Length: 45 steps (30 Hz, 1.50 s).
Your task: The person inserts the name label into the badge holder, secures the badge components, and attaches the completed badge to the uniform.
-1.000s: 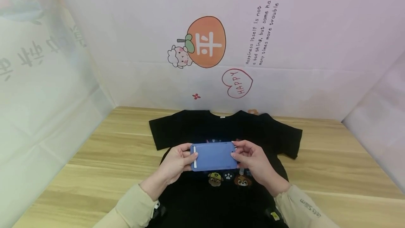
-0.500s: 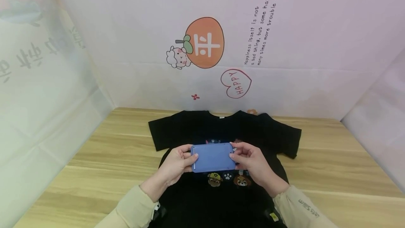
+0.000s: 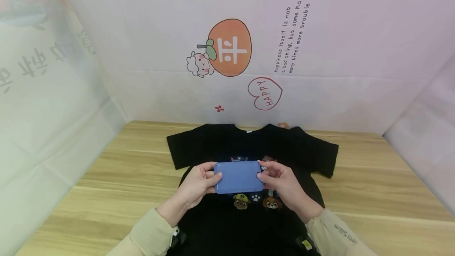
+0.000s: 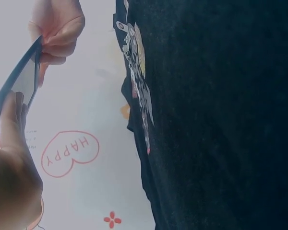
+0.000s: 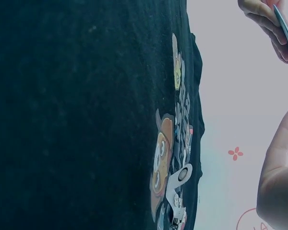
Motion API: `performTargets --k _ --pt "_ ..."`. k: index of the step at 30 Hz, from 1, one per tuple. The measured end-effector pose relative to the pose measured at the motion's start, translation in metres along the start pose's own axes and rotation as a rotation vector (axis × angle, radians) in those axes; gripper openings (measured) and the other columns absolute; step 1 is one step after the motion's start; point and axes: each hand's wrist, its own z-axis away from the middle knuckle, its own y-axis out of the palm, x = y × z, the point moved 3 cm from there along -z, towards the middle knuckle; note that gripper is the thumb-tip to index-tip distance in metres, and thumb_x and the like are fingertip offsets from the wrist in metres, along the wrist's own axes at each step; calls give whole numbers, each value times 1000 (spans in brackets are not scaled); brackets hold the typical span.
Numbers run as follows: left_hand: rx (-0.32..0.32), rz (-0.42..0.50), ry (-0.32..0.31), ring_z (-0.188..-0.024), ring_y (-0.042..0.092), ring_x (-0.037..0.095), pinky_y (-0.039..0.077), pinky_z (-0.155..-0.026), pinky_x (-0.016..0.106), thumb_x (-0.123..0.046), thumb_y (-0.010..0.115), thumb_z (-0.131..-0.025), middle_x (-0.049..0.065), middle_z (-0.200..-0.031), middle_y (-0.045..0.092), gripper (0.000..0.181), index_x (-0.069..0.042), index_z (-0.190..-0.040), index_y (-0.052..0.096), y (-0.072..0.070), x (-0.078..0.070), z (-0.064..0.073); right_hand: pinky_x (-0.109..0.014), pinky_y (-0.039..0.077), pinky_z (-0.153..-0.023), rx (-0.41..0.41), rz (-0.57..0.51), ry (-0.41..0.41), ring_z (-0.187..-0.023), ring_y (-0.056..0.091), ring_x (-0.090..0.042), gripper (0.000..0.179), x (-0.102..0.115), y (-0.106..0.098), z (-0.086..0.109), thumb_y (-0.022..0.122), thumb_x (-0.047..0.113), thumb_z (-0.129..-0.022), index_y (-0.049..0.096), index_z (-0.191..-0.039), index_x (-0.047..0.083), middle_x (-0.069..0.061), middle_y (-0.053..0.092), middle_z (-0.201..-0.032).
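Note:
A blue card holder is held level above the black T-shirt in the head view. My left hand grips its left end, thumb on the upper face and fingers beneath. On the right end, my right hand pinches it the same way. A strap with a snap and a metal clip shows below the hands in the right wrist view. The left wrist view shows the card holder almost edge-on between both hands, its underside pale.
The T-shirt lies spread on a wooden table, with cartoon dog prints on its front. A white printed sheet stands as a wall behind, and similar sheets close off both sides.
The white strip at the card holder's left end has narrowed and vanished under blue. My right hand has shifted slightly left, while my left hand has stayed nearly still.

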Motion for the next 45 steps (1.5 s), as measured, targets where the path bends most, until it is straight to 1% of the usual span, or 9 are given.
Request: performTargets --k 4,8,15,20,24,29,34,38,45 --pt "16 -4 4 -87 69 16 55 -81 36 -5 52 -96 25 -112 65 36 12 -128 44 0 -1 1 -28 55 -76 -2 13 0 -83 63 -7 50 -1 0 0 61 5 -90 43 -134 -12 8 63 -80" --pt "16 -9 6 -88 69 17 55 -82 37 -6 53 -96 25 -111 65 37 12 -127 44 -2 -1 2 -26 55 -74 -13 16 2 -79 62 -5 50 -1 2 -1 62 4 -89 43 -132 -13 9 63 -77" --pt "19 -28 3 -92 68 20 54 -83 39 -7 54 -96 28 -113 63 38 13 -127 44 -3 0 3 -23 54 -70 -8 -29 10 -72 58 -5 49 -2 6 -1 63 2 -88 43 -129 -14 10 62 -75" --pt "30 -39 14 -93 67 22 54 -84 40 -6 53 -96 31 -114 62 39 15 -127 43 -4 0 2 -23 53 -70 -7 -22 22 -73 57 -6 48 -1 6 -1 63 3 -89 43 -131 -12 8 61 -76" --pt "14 -38 10 -93 67 21 55 -83 39 -4 52 -96 30 -114 63 38 15 -127 43 -3 0 2 -24 54 -72 1 0 28 -74 57 -6 49 1 6 -2 63 6 -89 44 -132 -9 7 61 -77" --pt "0 -30 4 -91 68 19 55 -82 39 -5 53 -96 27 -111 65 37 15 -126 44 -2 1 3 -27 56 -76 44 39 19 -78 60 -8 47 3 2 -2 62 10 -91 44 -130 -9 5 63 -80" --pt "0 -9 13 -90 68 16 55 -82 37 -5 54 -95 23 -110 67 39 15 -127 44 -4 1 2 -28 56 -76 34 74 33 -80 61 -12 44 8 -9 -4 61 16 -92 46 -127 -7 1 61 -88" --pt "2 10 12 -89 68 14 55 -81 36 -6 53 -95 22 -111 67 40 15 -128 42 -8 2 3 -27 56 -77 9 86 39 -81 61 -13 45 11 -24 -8 60 16 -93 44 -126 -9 -3 59 -93" --pt "12 20 9 -90 68 14 55 -82 36 -6 53 -96 21 -112 66 42 16 -128 40 -12 3 6 -27 55 -82 15 218 44 -92 61 -21 45 9 -52 -18 61 19 -93 45 -127 -6 -3 57 -96"
